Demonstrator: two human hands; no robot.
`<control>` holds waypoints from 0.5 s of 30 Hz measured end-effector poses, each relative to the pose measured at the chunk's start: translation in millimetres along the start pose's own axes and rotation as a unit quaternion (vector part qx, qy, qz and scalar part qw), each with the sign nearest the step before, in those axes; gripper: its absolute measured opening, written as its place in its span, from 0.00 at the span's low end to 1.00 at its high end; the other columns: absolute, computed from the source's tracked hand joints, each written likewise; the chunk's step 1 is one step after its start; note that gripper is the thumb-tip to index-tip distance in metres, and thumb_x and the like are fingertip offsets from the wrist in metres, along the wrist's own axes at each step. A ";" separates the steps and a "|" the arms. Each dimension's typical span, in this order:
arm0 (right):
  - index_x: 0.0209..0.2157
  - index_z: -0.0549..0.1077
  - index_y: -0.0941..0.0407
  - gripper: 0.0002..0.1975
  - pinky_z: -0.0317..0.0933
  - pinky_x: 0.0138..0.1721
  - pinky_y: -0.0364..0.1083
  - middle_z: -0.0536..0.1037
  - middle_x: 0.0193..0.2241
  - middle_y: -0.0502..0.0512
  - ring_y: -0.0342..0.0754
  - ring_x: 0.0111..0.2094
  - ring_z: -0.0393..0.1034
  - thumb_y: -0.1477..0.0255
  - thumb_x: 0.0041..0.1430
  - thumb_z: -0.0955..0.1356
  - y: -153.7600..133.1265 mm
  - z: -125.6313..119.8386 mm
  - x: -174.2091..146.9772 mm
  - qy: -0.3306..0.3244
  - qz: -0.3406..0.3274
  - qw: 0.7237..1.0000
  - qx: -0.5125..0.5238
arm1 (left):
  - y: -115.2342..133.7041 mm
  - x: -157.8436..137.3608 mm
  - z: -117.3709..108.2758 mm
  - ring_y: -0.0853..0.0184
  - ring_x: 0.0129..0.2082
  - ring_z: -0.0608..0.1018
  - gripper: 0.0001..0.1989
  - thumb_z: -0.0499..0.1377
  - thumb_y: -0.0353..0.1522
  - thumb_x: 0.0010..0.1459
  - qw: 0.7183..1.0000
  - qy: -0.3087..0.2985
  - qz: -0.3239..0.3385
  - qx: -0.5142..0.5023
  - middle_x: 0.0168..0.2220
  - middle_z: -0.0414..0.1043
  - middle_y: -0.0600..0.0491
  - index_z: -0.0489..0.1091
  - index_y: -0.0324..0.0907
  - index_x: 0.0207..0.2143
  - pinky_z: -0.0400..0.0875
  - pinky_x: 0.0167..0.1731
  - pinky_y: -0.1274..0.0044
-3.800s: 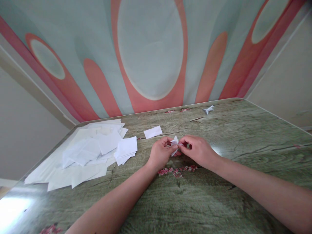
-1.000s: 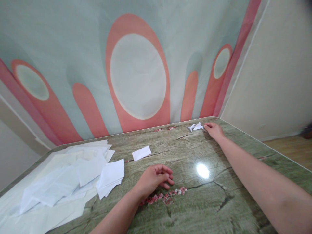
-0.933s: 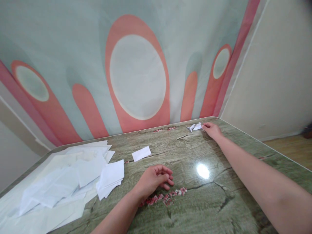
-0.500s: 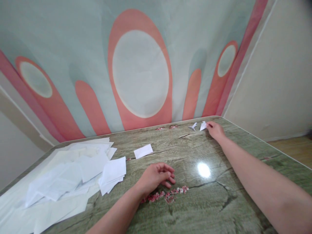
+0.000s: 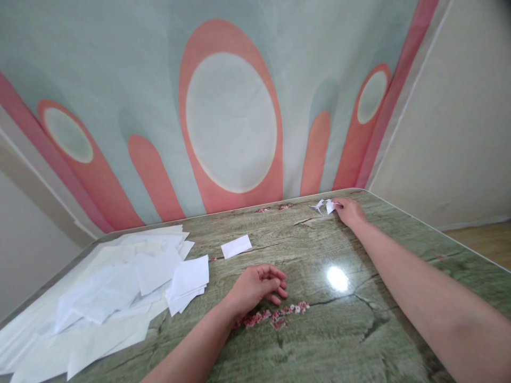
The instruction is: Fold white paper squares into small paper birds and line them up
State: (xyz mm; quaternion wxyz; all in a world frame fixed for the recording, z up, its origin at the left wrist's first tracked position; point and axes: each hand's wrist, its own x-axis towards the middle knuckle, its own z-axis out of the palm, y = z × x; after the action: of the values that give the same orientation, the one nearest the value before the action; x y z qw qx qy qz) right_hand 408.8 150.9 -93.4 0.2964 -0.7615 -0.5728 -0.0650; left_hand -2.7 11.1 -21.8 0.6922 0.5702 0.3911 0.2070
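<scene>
At the far right of the table, my right hand [image 5: 349, 211] pinches a small folded paper figure [image 5: 330, 206] between thumb and fingertips. Just left of it, very close, stands another white folded paper figure [image 5: 318, 206] with pointed tips; whether the two touch I cannot tell. My left hand [image 5: 261, 284] rests on the table near its middle, fingers loosely curled and apart, with nothing in it. Beyond that hand lies a white paper rectangle [image 5: 236, 247], flat on the wood-patterned table [image 5: 295, 351].
Many loose white sheets [image 5: 120, 340] cover the table's left side. A small stack of white paper squares [image 5: 189, 279] lies at their right edge. Behind the table's far edge hangs a green and pink patterned backdrop [image 5: 231, 199]. A bright light reflection shows on the tabletop.
My right hand has moved slightly left with the folded paper figure, bringing it closer to the other one. My left hand has hardly moved. The view has shifted slightly.
</scene>
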 end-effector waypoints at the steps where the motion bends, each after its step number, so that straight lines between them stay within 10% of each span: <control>1: 0.47 0.70 0.56 0.13 0.65 0.45 0.53 0.72 0.46 0.57 0.48 0.43 0.69 0.66 0.63 0.64 -1.0 0.1 0.0 0.007 -0.002 1.000 0.002 | 0.2 0.1 0.1 0.64 0.32 0.79 0.15 0.63 0.35 0.50 1.000 0.000 0.000 0.000 0.35 0.74 0.45 0.69 0.35 0.37 0.74 0.28 0.76; 8: 0.54 0.69 0.56 0.21 0.54 0.52 0.57 0.71 0.51 0.63 0.59 0.52 0.60 0.70 0.59 0.64 -16.5 -7.3 5.2 0.068 -0.042 0.997 0.007 | -0.5 1.3 0.4 0.65 0.31 0.79 0.15 0.63 0.35 0.49 1.000 0.005 -0.006 0.004 0.34 0.74 0.46 0.69 0.35 0.37 0.74 0.28 0.77; 15: 0.33 0.78 0.51 0.08 0.56 0.46 0.51 0.79 0.39 0.54 0.54 0.45 0.65 0.70 0.56 0.66 -33.2 -2.6 24.1 -0.006 -0.115 0.993 0.004 | -2.3 1.0 -1.4 0.64 0.32 0.79 0.15 0.62 0.36 0.50 1.000 -0.001 -0.003 -0.004 0.34 0.74 0.47 0.68 0.35 0.37 0.74 0.27 0.77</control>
State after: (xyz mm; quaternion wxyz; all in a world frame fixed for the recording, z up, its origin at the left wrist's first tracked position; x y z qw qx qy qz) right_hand 387.3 175.2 -68.2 0.2867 -0.6898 -0.6585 -0.0913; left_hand -3.5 12.1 -24.4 0.6951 0.5669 0.3911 0.2061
